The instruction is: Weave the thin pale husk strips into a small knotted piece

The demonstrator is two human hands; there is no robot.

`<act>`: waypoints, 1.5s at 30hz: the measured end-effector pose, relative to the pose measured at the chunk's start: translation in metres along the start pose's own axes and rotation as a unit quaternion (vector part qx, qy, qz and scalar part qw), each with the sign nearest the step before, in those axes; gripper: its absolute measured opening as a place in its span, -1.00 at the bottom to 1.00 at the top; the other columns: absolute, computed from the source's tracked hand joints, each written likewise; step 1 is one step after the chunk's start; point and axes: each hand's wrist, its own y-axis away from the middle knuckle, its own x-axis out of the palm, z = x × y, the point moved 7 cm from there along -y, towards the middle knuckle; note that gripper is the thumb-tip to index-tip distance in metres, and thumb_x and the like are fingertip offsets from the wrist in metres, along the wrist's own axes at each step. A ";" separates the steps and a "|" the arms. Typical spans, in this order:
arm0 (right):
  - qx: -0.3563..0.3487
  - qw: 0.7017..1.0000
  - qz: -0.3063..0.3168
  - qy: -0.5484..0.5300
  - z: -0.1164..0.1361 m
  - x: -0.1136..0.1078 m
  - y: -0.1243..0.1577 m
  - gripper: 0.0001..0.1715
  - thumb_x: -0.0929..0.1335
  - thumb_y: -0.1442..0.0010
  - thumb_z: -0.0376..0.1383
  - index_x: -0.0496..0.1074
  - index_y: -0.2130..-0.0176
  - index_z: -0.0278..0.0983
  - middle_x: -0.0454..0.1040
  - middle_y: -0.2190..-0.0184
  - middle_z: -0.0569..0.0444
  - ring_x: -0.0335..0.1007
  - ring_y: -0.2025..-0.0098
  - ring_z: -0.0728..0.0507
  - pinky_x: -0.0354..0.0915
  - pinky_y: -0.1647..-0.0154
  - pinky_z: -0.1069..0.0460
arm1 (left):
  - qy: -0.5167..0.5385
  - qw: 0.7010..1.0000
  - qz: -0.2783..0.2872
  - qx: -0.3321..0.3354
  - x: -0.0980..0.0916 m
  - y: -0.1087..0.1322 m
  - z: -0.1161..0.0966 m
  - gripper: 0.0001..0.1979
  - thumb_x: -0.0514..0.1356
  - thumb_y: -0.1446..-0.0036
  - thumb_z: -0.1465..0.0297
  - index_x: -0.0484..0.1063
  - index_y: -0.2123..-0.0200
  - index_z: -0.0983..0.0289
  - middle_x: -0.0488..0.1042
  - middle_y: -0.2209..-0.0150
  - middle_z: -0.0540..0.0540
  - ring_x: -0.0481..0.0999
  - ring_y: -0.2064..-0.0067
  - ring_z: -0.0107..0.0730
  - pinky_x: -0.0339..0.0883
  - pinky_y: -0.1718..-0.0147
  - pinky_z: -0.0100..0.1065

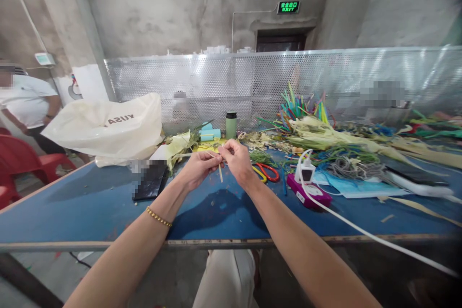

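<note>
Above the blue table (108, 216), near its middle, both hands meet fingertip to fingertip. My left hand (200, 168) is closed in a pinch on a thin pale strip (221, 173), whose end hangs below the fingers. My right hand (234, 156) pinches the same small spot from the right, with its fingers curled. Another thin pale piece reaches out to the left of the fingers. How the strips cross between the fingertips is too small to make out. A gold bead bracelet circles the left wrist.
Behind the hands stands a green bottle (231, 126). Red-handled scissors (269, 172), a purple power box (308, 195) with a white cable, husks (317, 132) and wire coils lie right. Left are a white bag (108, 125), a black object (151, 182) and a person (27, 98).
</note>
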 end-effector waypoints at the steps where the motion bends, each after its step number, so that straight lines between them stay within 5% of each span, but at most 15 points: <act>1: -0.006 1.000 -0.007 0.009 0.000 -0.001 0.000 -0.74 0.31 -0.07 -0.21 0.23 0.56 -0.25 0.25 0.60 0.19 0.14 0.54 0.01 0.11 0.49 0.09 | 0.001 1.000 -0.002 0.000 0.000 0.000 0.000 -0.80 0.41 0.16 0.38 0.53 0.50 0.40 0.47 0.50 0.09 0.27 0.53 -0.60 0.09 0.51 -0.46; 12: -0.001 1.000 -0.026 0.008 -0.007 -0.002 -0.002 -0.73 0.32 -0.07 -0.19 0.23 0.56 -0.25 0.25 0.59 0.19 0.13 0.52 0.00 0.12 0.45 0.09 | -0.011 1.000 -0.012 0.015 0.000 0.000 0.000 -0.79 0.41 0.17 0.37 0.50 0.54 0.39 0.42 0.52 0.04 0.25 0.53 -0.61 0.07 0.52 -0.45; 21: 0.009 1.000 0.005 -0.009 -0.003 -0.004 -0.006 -0.67 0.31 -0.13 -0.10 0.29 0.52 -0.26 0.33 0.61 0.14 0.20 0.56 -0.01 0.16 0.50 0.09 | 0.038 0.999 -0.005 -0.004 -0.002 0.000 0.000 -0.76 0.41 0.17 0.42 0.54 0.38 0.41 0.49 0.44 0.10 0.37 0.46 -0.56 0.20 0.43 -0.45; 27: -0.026 0.993 -0.090 0.077 0.002 -0.036 -0.014 -0.73 0.28 -0.17 -0.17 0.41 0.42 -0.31 0.42 0.51 0.08 0.25 0.47 -0.03 0.16 0.40 0.08 | 0.028 0.999 -0.025 -0.014 -0.008 0.000 0.001 -0.78 0.40 0.17 0.44 0.52 0.39 0.39 0.48 0.49 0.07 0.37 0.48 -0.56 0.18 0.45 -0.46; 29: -0.061 0.991 -0.063 0.098 0.010 -0.034 -0.014 -0.76 0.29 -0.17 -0.23 0.44 0.42 -0.31 0.43 0.48 0.06 0.27 0.44 -0.03 0.16 0.36 0.07 | 0.008 1.000 -0.015 -0.026 -0.007 0.000 0.002 -0.81 0.40 0.17 0.45 0.51 0.44 0.40 0.47 0.49 0.07 0.35 0.50 -0.57 0.15 0.47 -0.46; 34: -0.138 0.970 0.126 0.158 0.024 -0.001 -0.004 -0.79 0.36 -0.10 -0.26 0.50 0.50 -0.30 0.42 0.48 0.06 0.27 0.40 -0.03 0.15 0.33 0.07 | -0.021 0.997 0.004 -0.078 -0.004 0.004 0.009 -0.85 0.39 0.18 0.45 0.53 0.51 0.42 0.46 0.53 0.07 0.33 0.52 -0.57 0.16 0.46 -0.43; 45: -0.081 0.979 0.139 0.125 0.011 -0.001 -0.005 -0.78 0.34 -0.11 -0.26 0.49 0.49 -0.32 0.48 0.54 0.10 0.30 0.48 -0.01 0.14 0.41 0.09 | -0.030 0.997 0.006 -0.071 -0.003 0.003 0.007 -0.79 0.42 0.18 0.38 0.51 0.54 0.40 0.43 0.56 0.04 0.31 0.53 -0.58 0.11 0.52 -0.46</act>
